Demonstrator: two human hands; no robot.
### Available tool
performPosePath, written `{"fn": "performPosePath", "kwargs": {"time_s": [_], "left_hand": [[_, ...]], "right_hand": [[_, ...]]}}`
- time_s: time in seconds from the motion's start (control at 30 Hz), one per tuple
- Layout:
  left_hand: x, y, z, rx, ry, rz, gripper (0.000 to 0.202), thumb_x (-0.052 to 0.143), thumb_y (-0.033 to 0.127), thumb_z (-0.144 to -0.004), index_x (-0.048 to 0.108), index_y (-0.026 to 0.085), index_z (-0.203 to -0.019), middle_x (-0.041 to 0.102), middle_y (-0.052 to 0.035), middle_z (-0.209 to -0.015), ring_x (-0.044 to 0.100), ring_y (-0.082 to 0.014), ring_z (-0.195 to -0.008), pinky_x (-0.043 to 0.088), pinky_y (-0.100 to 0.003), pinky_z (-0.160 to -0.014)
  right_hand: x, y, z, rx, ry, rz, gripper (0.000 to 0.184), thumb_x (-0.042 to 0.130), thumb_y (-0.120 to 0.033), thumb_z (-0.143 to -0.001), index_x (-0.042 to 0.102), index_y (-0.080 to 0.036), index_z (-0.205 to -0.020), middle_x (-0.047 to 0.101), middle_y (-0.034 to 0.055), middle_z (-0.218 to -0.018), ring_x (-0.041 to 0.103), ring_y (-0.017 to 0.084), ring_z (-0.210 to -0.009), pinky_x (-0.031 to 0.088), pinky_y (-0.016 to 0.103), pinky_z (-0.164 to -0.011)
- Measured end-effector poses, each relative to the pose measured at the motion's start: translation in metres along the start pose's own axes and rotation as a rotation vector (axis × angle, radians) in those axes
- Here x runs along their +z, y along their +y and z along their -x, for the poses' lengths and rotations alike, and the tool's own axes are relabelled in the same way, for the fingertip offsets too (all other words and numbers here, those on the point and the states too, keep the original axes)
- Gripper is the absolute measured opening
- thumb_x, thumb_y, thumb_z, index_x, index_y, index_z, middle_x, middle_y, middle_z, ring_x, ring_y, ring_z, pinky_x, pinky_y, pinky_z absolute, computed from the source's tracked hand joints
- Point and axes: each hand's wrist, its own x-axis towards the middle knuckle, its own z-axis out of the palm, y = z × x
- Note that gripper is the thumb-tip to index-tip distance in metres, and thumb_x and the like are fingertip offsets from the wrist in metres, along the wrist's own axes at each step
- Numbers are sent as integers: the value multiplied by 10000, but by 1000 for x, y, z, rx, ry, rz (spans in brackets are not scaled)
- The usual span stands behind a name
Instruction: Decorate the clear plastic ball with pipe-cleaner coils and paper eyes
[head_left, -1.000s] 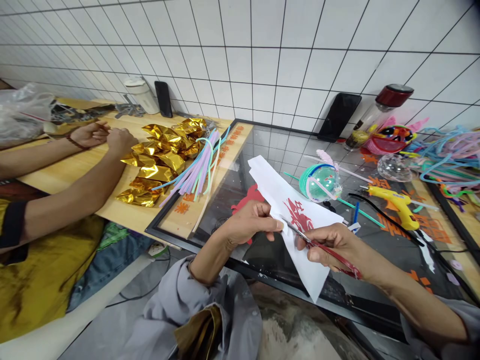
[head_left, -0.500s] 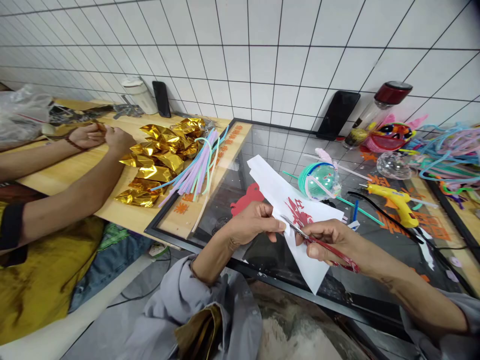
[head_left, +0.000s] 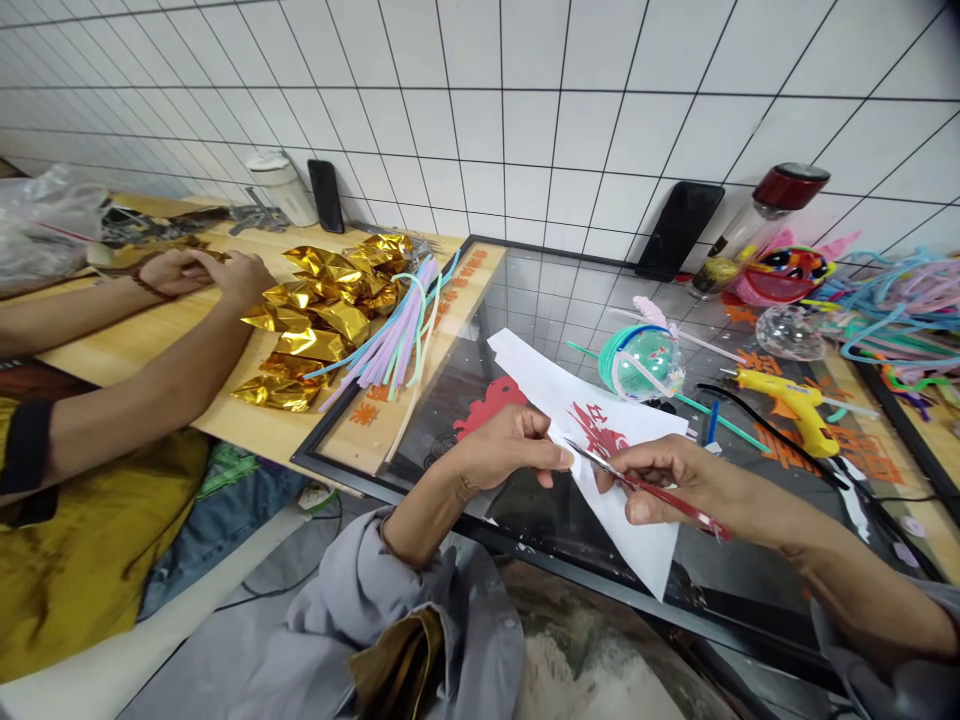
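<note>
Between my hands is a sheet of white paper (head_left: 637, 545) with a red cut-out design (head_left: 598, 430) on it. My left hand (head_left: 514, 445) pinches the paper's near edge between thumb and fingers. In my right hand (head_left: 675, 480) is a pair of scissors with red handles (head_left: 679, 503), the blades pointing left toward my left fingertips. The blades lie at the paper; whether they are parted is hard to see. Beyond my left hand, a red paper shape (head_left: 491, 403) lies partly hidden on the dark glass tabletop (head_left: 442, 390).
Right of the paper are a clear ball wrapped in green pipe cleaners (head_left: 643, 362) and a yellow glue gun (head_left: 787, 400). A pipe cleaner bundle (head_left: 394, 335) and gold foil (head_left: 322, 310) lie left. A co-worker's hands (head_left: 206, 275) are at far left. A phone (head_left: 679, 230) leans on the wall.
My right hand and the scissors have shifted slightly right. The paper has turned a little, its lower corner swinging right, and more of the red shape shows.
</note>
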Motion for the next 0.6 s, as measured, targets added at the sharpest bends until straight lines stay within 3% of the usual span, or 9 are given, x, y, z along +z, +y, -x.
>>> {"fn": "performPosePath", "kwargs": {"time_s": [0.6], "left_hand": [[2, -1, -1, -13, -3, -22, 238, 804, 262, -551, 684, 92, -667, 606, -13, -621, 521, -76, -557, 485, -158, -466]], "right_hand": [[-27, -31, -9, 38, -160, 299, 448, 693, -547, -699, 696, -146, -899, 416, -41, -639, 312, 73, -570, 248, 221, -501]]}}
